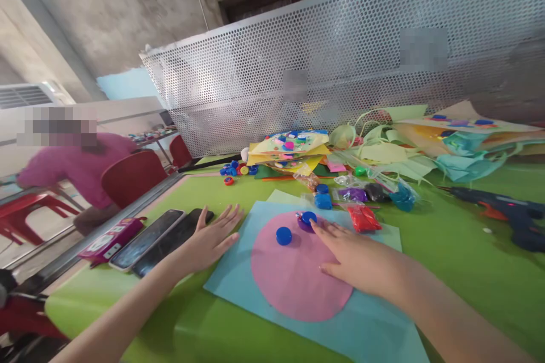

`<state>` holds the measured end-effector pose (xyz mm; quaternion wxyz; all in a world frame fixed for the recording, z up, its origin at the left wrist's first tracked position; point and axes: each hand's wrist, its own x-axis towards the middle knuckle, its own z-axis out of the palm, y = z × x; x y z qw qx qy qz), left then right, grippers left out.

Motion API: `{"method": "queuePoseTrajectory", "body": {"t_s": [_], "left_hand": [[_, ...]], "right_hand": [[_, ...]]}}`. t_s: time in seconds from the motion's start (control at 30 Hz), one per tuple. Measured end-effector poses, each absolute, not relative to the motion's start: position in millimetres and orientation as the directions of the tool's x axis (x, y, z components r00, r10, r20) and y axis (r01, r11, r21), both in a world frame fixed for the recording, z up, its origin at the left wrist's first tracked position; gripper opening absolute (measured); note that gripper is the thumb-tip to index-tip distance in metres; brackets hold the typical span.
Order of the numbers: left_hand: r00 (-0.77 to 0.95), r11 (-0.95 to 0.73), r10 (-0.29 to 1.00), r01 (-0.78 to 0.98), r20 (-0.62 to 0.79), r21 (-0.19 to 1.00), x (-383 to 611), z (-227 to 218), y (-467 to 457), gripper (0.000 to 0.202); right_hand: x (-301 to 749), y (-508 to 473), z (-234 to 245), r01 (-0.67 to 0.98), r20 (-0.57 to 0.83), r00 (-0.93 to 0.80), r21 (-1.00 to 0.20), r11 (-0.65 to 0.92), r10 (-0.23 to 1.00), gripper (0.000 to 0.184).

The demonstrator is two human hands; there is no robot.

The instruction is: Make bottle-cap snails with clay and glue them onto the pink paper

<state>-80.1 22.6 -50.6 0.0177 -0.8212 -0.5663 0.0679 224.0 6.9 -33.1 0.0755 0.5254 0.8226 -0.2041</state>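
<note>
My left hand (212,242) lies flat with fingers spread at the left edge of a light blue sheet (238,272), beside a dark phone (170,247). On the sheet is a pink paper circle (293,286). A blue bottle cap (283,236) rests on the circle's left part. Near the circle's top, a second blue bottle cap (309,219) sits over something purple. My right hand (347,247) stretches over the circle's right side, thumb apart, its fingertips at the second cap's edge. No grip around the cap shows.
A red clay packet (364,219) touches the sheet's upper right. A glue gun (502,212) lies at right. Behind are several loose caps (232,168) and stacked paper crafts (289,150) before a perforated metal screen (340,57). A person in pink (80,164) is at left.
</note>
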Motion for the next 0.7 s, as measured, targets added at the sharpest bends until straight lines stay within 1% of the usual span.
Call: {"method": "queuePoseTrajectory", "body": {"t_s": [0.1, 0.23, 0.33, 0.57, 0.63, 0.7], "left_hand": [[0.292, -0.294, 0.956, 0.946, -0.035, -0.133, -81.2, -53.2, 35.7, 0.052], [0.252, -0.246, 0.968, 0.957, 0.019, -0.153, -90.1, -61.9, 23.1, 0.054], [0.274, -0.267, 0.961, 0.950, 0.025, -0.160, -91.4, -65.2, 4.6, 0.056], [0.433, -0.434, 0.901, 0.890, -0.037, -0.138, -70.0, -60.5, -1.9, 0.057], [0.420, -0.417, 0.907, 0.896, -0.013, -0.155, -63.9, -59.8, 6.5, 0.057], [0.363, -0.352, 0.931, 0.919, 0.036, -0.175, -61.0, -60.3, 16.1, 0.056]], "right_hand": [[223.8, 6.7, -29.9, 0.893, -0.340, -0.441, -0.257, 0.369, 0.831, 0.074], [222.4, 5.4, -30.1, 0.898, -0.346, -0.433, -0.247, 0.365, 0.832, 0.074], [221.6, 5.1, -32.8, 0.897, -0.341, -0.436, -0.241, 0.371, 0.833, 0.074], [223.5, 6.3, -34.2, 0.901, -0.357, -0.427, -0.239, 0.361, 0.830, 0.074], [224.2, 6.0, -33.2, 0.900, -0.359, -0.431, -0.242, 0.364, 0.828, 0.074], [224.4, 5.5, -32.3, 0.897, -0.356, -0.435, -0.246, 0.366, 0.827, 0.073]]}}
